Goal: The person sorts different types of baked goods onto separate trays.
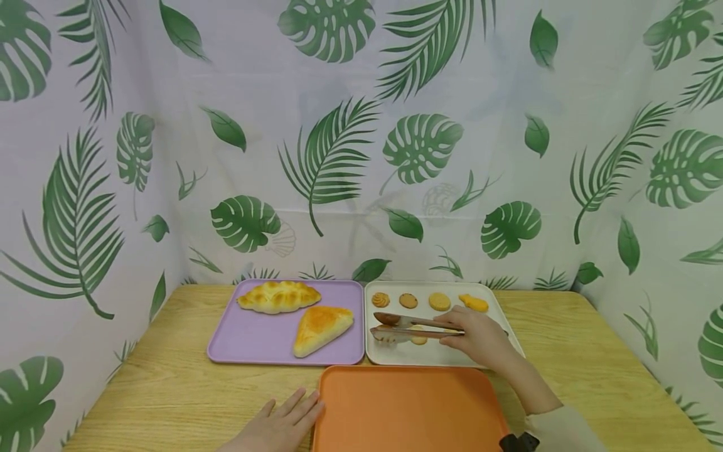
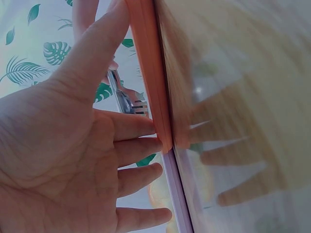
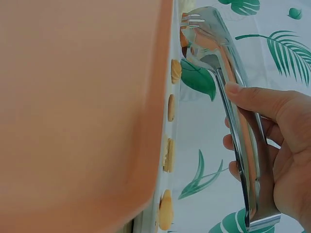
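Observation:
My right hand (image 1: 484, 336) grips metal serving tongs (image 1: 387, 319), one end fork-shaped and the other spoon-like. The tong ends stand a little apart, pointing left over the white tray (image 1: 497, 361). A pale cookie (image 1: 418, 339) lies partly hidden under them. In the right wrist view, the thumb lies along the tongs (image 3: 265, 194) with the fingers behind. My left hand (image 1: 282, 422) has its fingers spread, with fingertips at the left edge of the orange tray (image 1: 409, 408). The left wrist view shows its thumb and fingers straight beside the tray's rim (image 2: 148, 63).
Behind the tongs, a swirled cookie (image 1: 381, 299), a speckled cookie (image 1: 408, 301), a round biscuit (image 1: 439, 301) and a yellow-orange shaped biscuit (image 1: 474, 302) form a row. A purple tray (image 1: 254, 345) on the left holds a braided loaf (image 1: 278, 297) and a triangular bread (image 1: 322, 329). A leaf-print curtain (image 1: 339, 81) surrounds the table.

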The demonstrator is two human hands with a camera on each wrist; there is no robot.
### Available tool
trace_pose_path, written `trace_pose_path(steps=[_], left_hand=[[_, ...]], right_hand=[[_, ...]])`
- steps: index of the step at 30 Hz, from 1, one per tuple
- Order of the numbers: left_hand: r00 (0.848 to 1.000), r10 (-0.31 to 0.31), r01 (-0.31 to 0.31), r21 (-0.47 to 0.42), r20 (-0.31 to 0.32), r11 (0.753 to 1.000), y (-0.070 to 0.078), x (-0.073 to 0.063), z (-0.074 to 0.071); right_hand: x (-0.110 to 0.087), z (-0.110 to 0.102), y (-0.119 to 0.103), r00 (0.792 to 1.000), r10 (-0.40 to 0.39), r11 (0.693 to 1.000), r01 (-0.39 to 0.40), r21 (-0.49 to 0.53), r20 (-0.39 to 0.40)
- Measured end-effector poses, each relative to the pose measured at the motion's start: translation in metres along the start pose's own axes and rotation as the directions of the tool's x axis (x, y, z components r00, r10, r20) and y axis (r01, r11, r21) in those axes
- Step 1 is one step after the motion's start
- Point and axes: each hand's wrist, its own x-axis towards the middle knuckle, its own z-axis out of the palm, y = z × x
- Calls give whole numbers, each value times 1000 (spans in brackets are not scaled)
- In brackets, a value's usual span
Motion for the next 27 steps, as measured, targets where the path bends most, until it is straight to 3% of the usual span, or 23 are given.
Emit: trace_pose_path(steps=[15, 27], left_hand=[[1000, -4, 4, 31, -9, 1000, 10, -5, 1], [1000, -2, 2, 14, -17, 1000, 9, -5, 1]], right_hand=[[14, 6, 8, 986, 115, 993, -113, -28, 124], [17, 7, 10, 981, 134, 991, -131, -30, 143]])
